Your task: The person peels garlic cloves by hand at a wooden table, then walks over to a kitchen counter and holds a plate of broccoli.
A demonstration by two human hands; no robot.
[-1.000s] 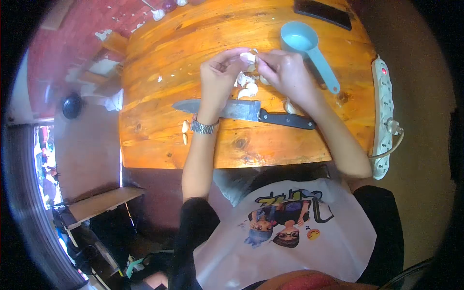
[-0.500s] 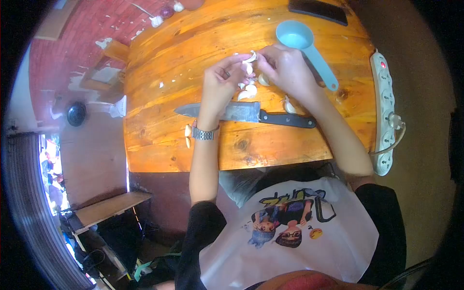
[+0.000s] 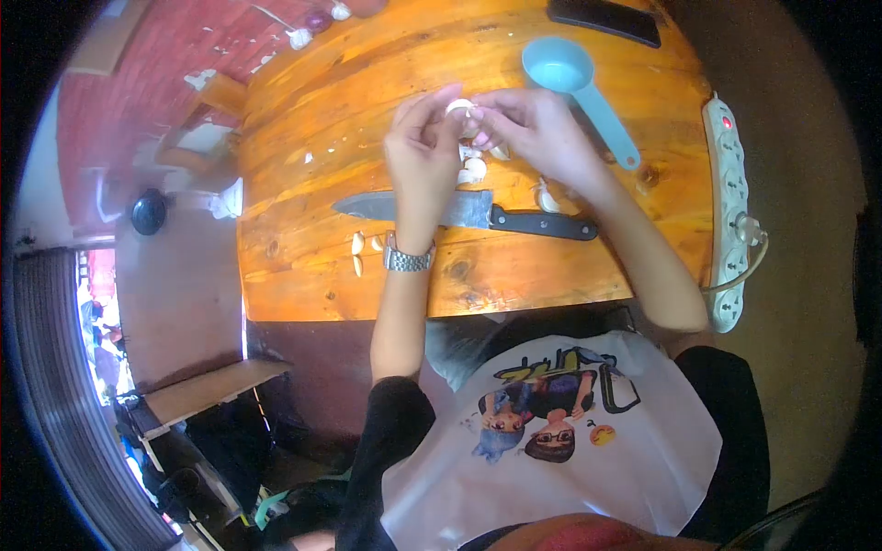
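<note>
Above the table, my left hand pinches a garlic clove between thumb and fingers. My right hand has its fingertips closed on the same clove from the other side. Under and beside the hands lie garlic cloves and skins, partly covered by my fingers. An unpeeled clove sits nearer my right wrist. A knife with a black handle lies crosswise below, its blade passing under my left wrist. Several pale cloves rest left of that wrist.
A light blue measuring scoop lies past my right hand. A dark flat object is at the far edge. A white power strip with a plugged-in cord runs along the table's right side. Garlic bulbs and an onion sit at the far left.
My hands have drawn closer together around the clove. My left hand and forearm have shifted slightly right, uncovering another pale clove beside the watch.
</note>
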